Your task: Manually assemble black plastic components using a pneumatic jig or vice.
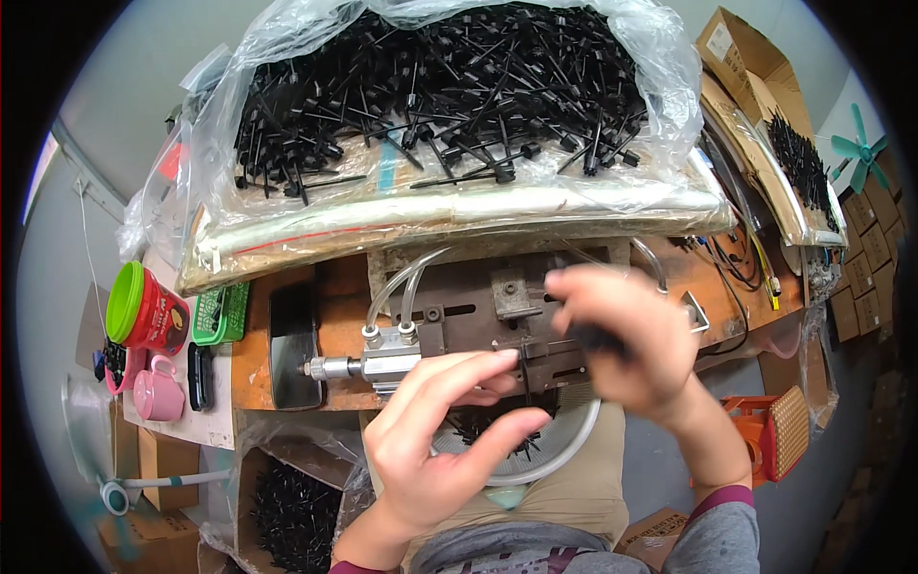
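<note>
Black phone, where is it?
In the head view, the black phone lies left of centre on the wooden tabletop, between the green basket and the metal cylinder.

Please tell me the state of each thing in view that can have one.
Left hand: open, thumb and fingers apart
Right hand: curled around a dark item, blurred
Large plastic-lined box: open, heaped with black parts
Round basin: open, holding black parts
Carton at right: flap raised, holding black parts
Carton at lower left: open, holding black parts
Phone: flat, screen dark
Teal fan: blades sharp, apparently still
Pink mug: upright
</note>
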Available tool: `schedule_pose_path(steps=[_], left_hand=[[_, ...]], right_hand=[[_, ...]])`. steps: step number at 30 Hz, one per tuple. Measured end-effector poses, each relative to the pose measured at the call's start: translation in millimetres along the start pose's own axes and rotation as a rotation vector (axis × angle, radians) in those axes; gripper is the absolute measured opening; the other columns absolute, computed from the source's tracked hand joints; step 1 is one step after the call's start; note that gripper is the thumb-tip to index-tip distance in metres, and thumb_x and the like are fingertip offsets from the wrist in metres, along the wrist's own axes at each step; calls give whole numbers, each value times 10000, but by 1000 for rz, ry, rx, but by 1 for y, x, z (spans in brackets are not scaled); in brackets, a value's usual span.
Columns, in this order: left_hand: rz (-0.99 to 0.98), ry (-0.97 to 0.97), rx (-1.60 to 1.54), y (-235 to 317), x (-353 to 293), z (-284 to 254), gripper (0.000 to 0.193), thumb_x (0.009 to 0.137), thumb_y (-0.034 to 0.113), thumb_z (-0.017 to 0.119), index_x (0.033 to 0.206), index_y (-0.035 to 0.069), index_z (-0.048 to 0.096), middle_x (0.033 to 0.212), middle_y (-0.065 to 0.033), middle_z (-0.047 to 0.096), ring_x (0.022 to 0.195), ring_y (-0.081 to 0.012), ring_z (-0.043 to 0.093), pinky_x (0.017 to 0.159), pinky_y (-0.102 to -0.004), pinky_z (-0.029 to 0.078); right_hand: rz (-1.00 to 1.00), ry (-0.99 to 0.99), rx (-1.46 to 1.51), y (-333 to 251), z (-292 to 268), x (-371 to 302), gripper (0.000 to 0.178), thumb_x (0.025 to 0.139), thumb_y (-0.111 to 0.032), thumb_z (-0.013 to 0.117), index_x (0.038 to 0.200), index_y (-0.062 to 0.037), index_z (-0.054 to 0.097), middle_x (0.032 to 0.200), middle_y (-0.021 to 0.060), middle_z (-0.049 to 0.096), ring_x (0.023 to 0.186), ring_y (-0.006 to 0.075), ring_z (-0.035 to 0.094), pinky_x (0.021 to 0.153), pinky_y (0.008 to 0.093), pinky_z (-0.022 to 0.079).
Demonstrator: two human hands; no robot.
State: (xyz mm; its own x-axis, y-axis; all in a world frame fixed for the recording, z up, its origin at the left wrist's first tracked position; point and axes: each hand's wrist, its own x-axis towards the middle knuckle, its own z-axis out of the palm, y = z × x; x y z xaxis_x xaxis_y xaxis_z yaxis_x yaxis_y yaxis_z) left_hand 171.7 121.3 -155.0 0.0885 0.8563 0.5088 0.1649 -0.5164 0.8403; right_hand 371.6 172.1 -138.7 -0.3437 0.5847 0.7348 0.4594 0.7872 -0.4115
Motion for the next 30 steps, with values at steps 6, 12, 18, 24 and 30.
schedule_pose_path(steps=[6,12,18,24,30], left_hand=[[-3,-128,12,-3,-15,2,432,650,6,888,1043,-30,711,971,-113,706,866,-199,709,735,-294,591],[31,-172,385,-22,-46,11,331,667,2,844,979,43,741,1101,-119,702,759,-213,661,657,-306,551],[280,-239,719,-46,-47,30,277,697,103,804,954,34,731,1233,-117,684,694,-157,649,609,-262,502],[269,-311,815,-45,-36,32,273,703,120,806,956,48,732,1222,-108,694,608,-127,624,575,-254,470],[210,-337,761,-38,-31,31,296,701,133,818,970,50,728,1204,-104,701,615,-144,639,574,-259,479]], right_hand=[[-418,-37,-325,-8,15,-38,124,837,-84,628,896,23,653,1044,231,695,612,193,577,540,270,525],[174,134,121,-11,0,-62,259,801,102,743,1016,32,617,1069,240,699,760,273,711,689,282,588],[666,303,663,-27,-11,-61,122,925,52,621,1015,34,540,1057,250,670,615,165,662,570,260,553],[967,164,840,-28,-18,-60,100,948,-33,627,967,22,546,941,206,691,500,111,575,449,212,466],[1074,112,972,-25,-21,-57,92,945,-45,632,965,-2,554,923,194,697,497,106,563,440,215,456]])
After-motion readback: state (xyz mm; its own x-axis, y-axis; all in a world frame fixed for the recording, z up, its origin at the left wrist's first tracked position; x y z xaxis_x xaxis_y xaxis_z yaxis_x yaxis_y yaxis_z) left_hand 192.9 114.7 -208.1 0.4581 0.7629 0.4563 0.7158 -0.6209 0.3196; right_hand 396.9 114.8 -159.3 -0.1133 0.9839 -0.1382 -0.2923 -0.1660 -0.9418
